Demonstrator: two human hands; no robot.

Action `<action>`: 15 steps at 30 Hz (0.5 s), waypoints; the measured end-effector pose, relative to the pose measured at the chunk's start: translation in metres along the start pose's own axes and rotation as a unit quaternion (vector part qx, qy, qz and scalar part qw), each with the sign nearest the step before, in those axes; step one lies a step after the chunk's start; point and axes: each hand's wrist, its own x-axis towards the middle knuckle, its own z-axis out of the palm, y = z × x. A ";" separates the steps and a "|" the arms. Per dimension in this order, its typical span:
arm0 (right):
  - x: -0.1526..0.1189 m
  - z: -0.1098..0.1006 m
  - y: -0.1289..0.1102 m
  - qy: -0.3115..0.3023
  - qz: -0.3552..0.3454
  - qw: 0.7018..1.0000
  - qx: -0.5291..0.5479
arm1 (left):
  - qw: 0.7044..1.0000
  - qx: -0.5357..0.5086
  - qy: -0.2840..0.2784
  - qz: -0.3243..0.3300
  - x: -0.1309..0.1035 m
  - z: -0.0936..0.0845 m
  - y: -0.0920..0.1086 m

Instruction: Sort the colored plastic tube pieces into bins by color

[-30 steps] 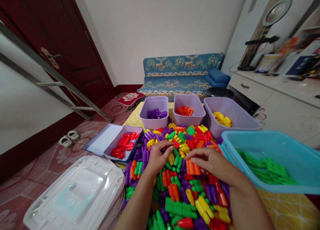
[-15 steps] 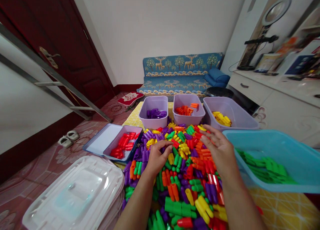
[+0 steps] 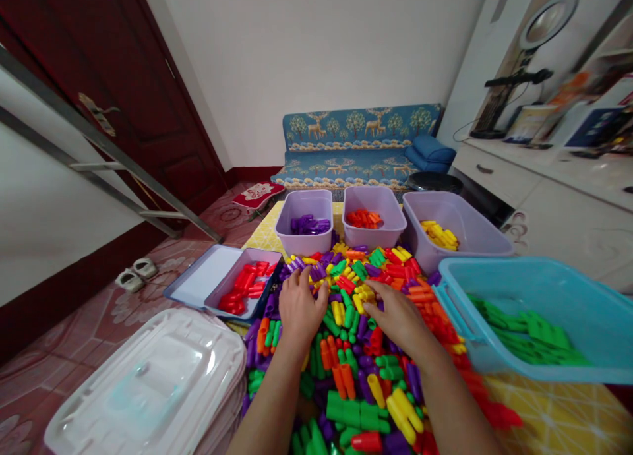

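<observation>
A wide pile of bullet-shaped plastic pieces (image 3: 353, 412) in green, purple, red, orange and yellow covers the table between my arms. My left hand (image 3: 301, 306) rests on the left part of the pile near purple pieces, fingers apart. Over the middle, my right hand (image 3: 398, 313) has its thumb and fingers spread beside a yellow cluster (image 3: 363, 295). Behind the pile stand a lilac bin with purple pieces (image 3: 304, 244), one with orange pieces (image 3: 374, 236) and one with yellow pieces (image 3: 475, 241).
A turquoise bin (image 3: 544, 270) with green pieces stands at the right. At the left lie an open case (image 3: 198, 277) with red pieces and stacked white lids (image 3: 148, 376). A blue sofa (image 3: 346, 165) is behind the table.
My right hand has moved left and down from the pile's right side. My left hand has shifted slightly left and its fingers have spread. The loose orange piece in the orange bin has dropped lower.
</observation>
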 end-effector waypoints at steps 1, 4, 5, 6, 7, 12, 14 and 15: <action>0.000 0.000 -0.002 -0.003 -0.003 1.000 -0.004 | 1.000 -0.011 -0.014 0.013 0.001 0.000 -0.001; 0.000 0.002 -0.006 -0.005 -0.021 1.000 0.020 | 0.993 -0.065 -0.064 0.071 0.002 -0.001 -0.002; 0.000 0.004 -0.006 -0.004 -0.028 0.999 0.038 | 0.988 -0.090 -0.081 0.091 0.002 -0.003 -0.002; 0.001 0.006 -0.005 -0.005 -0.035 0.998 0.059 | 0.982 -0.118 -0.098 0.110 0.002 -0.004 -0.001; 0.001 0.008 -0.005 -0.007 -0.042 0.996 0.082 | 0.975 -0.147 -0.113 0.125 0.002 -0.006 0.000; 0.002 0.012 -0.004 -0.022 -0.057 0.982 0.178 | 0.938 -0.263 -0.166 0.154 -0.001 -0.013 0.007; 0.001 0.009 -0.006 -0.028 -0.062 0.978 0.195 | 0.929 -0.290 -0.170 0.154 -0.001 -0.013 0.009; 0.001 0.008 -0.006 -0.031 -0.063 0.977 0.200 | 0.926 -0.300 -0.170 0.153 -0.002 -0.013 0.009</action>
